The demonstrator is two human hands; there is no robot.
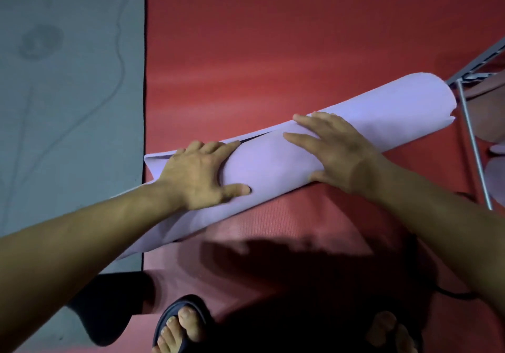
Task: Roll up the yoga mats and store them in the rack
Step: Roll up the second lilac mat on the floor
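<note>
A pale lilac yoga mat (273, 158) lies as a loose roll, slanting from lower left to upper right across a flat red mat (273, 38). My left hand (196, 175) presses on the roll's left part, fingers curled over its top and thumb on its near side. My right hand (333, 147) lies flat on the roll right of the middle, fingers spread toward the loose flap edge. The roll's left end is uneven and flares out. A metal rack (472, 139) with thin silver bars stands at the right edge, close to the roll's right end.
A grey-blue mat (68, 93) with a faint line pattern lies flat to the left of the red one. My feet in dark sandals (177, 322) stand on the red mat at the bottom. Pinkish rolled shapes (489, 123) sit in the rack.
</note>
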